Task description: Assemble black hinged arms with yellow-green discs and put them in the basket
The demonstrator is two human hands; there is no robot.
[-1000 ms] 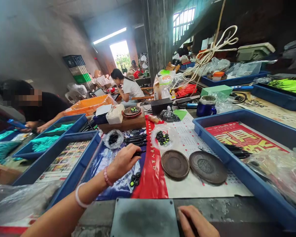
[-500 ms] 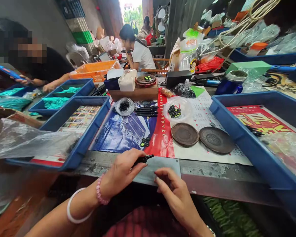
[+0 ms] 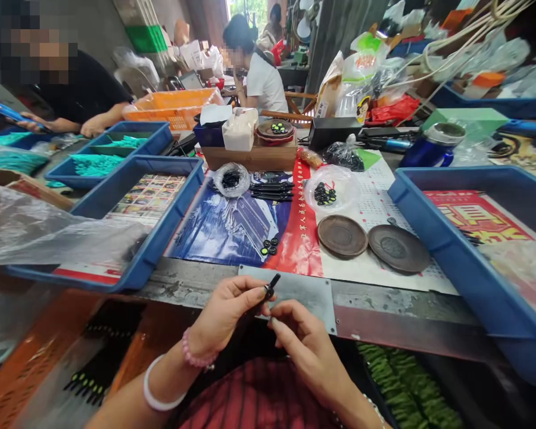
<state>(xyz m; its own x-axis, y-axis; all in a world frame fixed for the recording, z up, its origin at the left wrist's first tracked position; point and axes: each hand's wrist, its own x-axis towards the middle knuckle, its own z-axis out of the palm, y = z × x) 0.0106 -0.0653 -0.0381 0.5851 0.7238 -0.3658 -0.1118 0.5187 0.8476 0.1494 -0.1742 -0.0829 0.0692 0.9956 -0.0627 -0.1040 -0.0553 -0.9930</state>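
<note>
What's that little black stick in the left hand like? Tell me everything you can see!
The black stick looks smooth and slightly shiny, perhaps plastic. Its narrow end slants up and to the picture's right, poking out past the thumb and fingers of the left hand, which grip a thicker part. The rest is hidden, so its full length can't be told. The right hand is close by; whether it touches the stick is unclear.

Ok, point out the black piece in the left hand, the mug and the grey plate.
Black piece [image 3: 274, 282]: head view, on its exposed upper end.
Mug [image 3: 422, 152]: head view, on its blue side.
Grey plate [image 3: 306, 293]: head view, on its bare top face.
</note>
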